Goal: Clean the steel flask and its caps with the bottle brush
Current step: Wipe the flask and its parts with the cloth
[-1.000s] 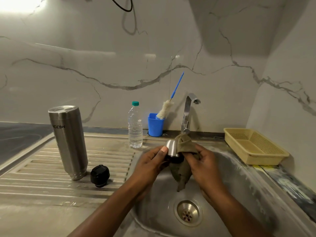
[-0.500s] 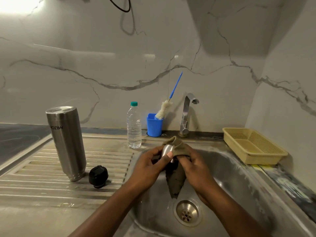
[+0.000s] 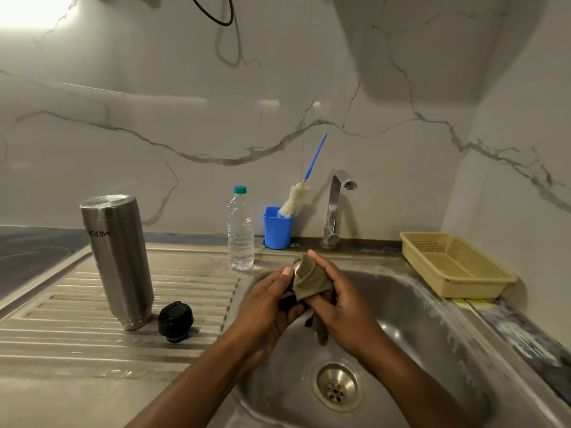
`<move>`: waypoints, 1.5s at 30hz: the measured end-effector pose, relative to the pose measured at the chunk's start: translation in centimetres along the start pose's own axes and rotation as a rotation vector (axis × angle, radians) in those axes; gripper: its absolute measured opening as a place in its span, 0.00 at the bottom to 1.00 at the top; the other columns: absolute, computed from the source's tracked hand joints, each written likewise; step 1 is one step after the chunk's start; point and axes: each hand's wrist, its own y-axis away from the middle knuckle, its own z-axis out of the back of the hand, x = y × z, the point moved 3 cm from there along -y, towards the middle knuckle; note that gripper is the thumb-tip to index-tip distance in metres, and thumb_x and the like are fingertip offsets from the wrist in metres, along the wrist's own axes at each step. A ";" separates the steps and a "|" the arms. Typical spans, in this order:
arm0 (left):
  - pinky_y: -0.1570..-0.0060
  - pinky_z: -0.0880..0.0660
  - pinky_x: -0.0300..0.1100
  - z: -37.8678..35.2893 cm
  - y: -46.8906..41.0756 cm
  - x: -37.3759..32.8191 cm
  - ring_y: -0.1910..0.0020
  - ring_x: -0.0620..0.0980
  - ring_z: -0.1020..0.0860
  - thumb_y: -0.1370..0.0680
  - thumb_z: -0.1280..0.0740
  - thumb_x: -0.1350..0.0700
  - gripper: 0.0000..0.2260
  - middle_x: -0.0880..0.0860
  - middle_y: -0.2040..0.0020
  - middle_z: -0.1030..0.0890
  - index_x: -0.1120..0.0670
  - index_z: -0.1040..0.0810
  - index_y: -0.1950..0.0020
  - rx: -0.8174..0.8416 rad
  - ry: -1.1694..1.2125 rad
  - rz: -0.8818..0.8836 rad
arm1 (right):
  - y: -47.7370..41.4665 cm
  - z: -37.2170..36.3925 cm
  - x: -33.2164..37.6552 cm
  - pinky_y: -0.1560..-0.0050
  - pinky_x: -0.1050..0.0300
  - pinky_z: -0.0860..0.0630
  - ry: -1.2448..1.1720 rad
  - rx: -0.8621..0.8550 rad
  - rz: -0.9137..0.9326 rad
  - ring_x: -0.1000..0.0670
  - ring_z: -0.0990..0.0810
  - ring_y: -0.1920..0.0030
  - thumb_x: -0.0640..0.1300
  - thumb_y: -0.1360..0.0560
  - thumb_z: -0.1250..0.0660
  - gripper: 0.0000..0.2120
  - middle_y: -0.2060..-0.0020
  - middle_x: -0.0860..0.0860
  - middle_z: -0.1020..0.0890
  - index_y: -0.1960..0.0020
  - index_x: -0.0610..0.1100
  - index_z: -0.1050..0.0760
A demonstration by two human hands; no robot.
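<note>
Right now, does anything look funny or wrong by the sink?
The steel flask on the draining board stands upside down: its lettering is inverted. It is probably just draining. I see nothing broken.

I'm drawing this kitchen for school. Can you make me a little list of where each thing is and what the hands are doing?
Left hand: grips a cap mostly hidden by the olive cloth
Right hand: wraps that cloth round it, above the sink
Steel flask: stands on the drainboard
Black cap: beside the flask
Bottle brush: in the blue cup near the tap
</note>
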 end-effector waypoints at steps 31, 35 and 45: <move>0.36 0.20 0.54 0.7 -0.5 -0.5 0.43 0.55 0.14 0.19 0.35 0.44 0.18 0.58 0.44 0.12 0.53 0.15 0.38 -0.051 -0.257 -0.073 | 0.0 1.5 0.6 0.52 0.61 0.17 -0.061 -0.210 -0.039 0.55 0.14 0.50 0.41 0.20 0.30 0.10 0.53 0.55 0.12 0.44 0.53 0.16; 0.35 0.20 0.50 0.5 -0.2 0.1 0.38 0.52 0.16 0.18 0.34 0.48 0.17 0.53 0.39 0.14 0.52 0.19 0.31 0.010 -0.322 -0.094 | 0.0 0.5 0.1 0.54 0.66 0.19 -0.091 -0.088 -0.155 0.60 0.15 0.49 0.47 0.17 0.34 0.10 0.50 0.60 0.13 0.40 0.58 0.18; 0.36 0.19 0.55 1.4 -0.6 -0.2 0.44 0.56 0.14 0.25 0.25 0.48 0.21 0.56 0.47 0.12 0.57 0.21 0.36 -0.152 -0.148 -0.096 | -0.4 2.0 -2.0 0.45 0.41 0.16 -0.531 -0.366 -0.458 0.40 0.13 0.47 0.44 0.20 0.30 0.09 0.50 0.41 0.12 0.40 0.44 0.19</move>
